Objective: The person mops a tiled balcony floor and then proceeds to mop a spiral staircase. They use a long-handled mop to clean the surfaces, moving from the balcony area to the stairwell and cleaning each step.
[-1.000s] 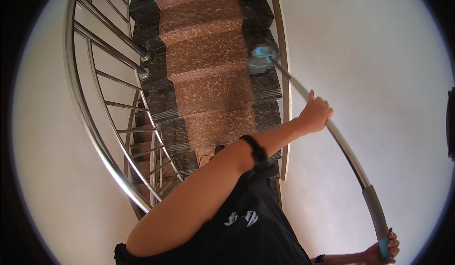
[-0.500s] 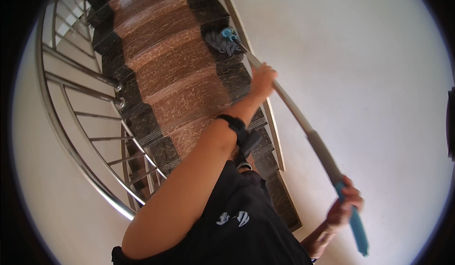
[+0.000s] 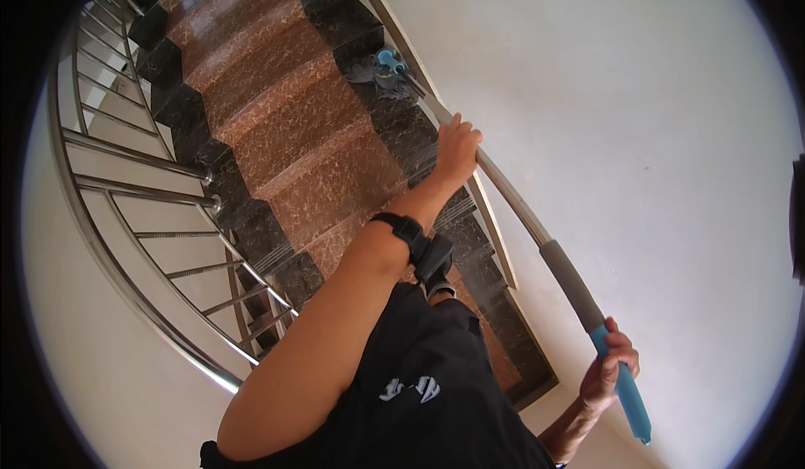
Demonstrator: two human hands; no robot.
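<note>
A long mop (image 3: 513,200) slants across the view, from the stairs down to the lower right. My left hand (image 3: 459,147) is closed round the upper part of its metal pole. Lower down, my right hand (image 3: 611,365) grips the blue end of the handle, just below a grey sleeve. The grey string mop head (image 3: 381,78) with its blue joint rests on the dark right-hand edge of a step, close to the wall. Some of its strands spread flat on the stone.
The staircase (image 3: 289,108) has reddish-brown marble down its middle and black marble at both sides. A curved metal railing (image 3: 84,209) runs along the left. A plain white wall (image 3: 637,100) with a pale skirting strip (image 3: 493,230) borders the right.
The mop head and my left hand have shifted slightly left in view. The stairs and railing also sit a little differently in the picture. Both hands keep their hold.
</note>
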